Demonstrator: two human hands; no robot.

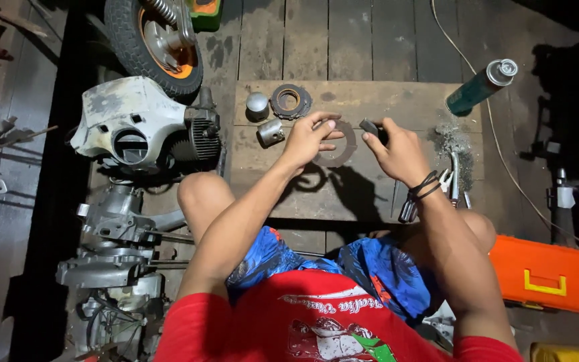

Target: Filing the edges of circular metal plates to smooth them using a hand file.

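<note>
Red shirt point(316, 322) and blue patterned shorts point(370, 268) sat closest to the camera, knees bent either side of a wooden board point(397, 107) on the plank floor. Left hand point(306, 137) had its fingers point(326, 124) curled round the rim of a thin flat ring plate point(343, 155), thumb under, plate lifted slightly off the board and casting a shadow below the wrist. Right hand point(397, 151) pinched a small dark block point(370, 127) between thumb and forefinger, other fingers loosely bent; block sat just beside the ring's right edge, near touching, contact unclear. Beyond the left fingertips: two metal cylinders point(263, 117) and a second stacked ring point(291, 100). Right of the right knuckles: gray dust pile point(452, 141), pliers point(454, 177), green spray can point(480, 87) further out. Engine casing point(135, 124) and wheel point(155, 40) lay well left of the left hand, orange case point(544, 273) by the right elbow. Judged step: working the ring face with the block, likely rubbing or cleaning. Next move would call for a steady hold on the rim and flat, even contact of the block on the plate.
</note>
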